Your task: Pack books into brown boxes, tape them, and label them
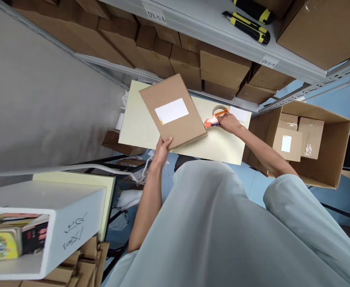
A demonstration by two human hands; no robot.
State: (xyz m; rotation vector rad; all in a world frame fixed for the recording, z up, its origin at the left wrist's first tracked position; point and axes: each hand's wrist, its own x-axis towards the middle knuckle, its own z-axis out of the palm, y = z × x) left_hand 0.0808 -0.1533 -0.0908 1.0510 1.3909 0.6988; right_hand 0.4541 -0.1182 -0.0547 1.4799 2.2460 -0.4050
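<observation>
A flat brown cardboard box (175,113) with a white label (171,111) lies on a small pale yellow table (219,147). My left hand (162,149) grips its near corner, fingers closed on the edge. My right hand (229,121) rests further right on the table, closed around an orange tape dispenser (213,119) with a roll of tape (219,109). A small white label sheet (239,114) lies just behind that hand.
Metal shelves hold many brown boxes (223,69) behind the table. Two yellow-black utility knives (248,28) lie on the upper shelf. A large open carton (327,159) with smaller boxes stands at right. A white bin (73,223) with books sits at lower left.
</observation>
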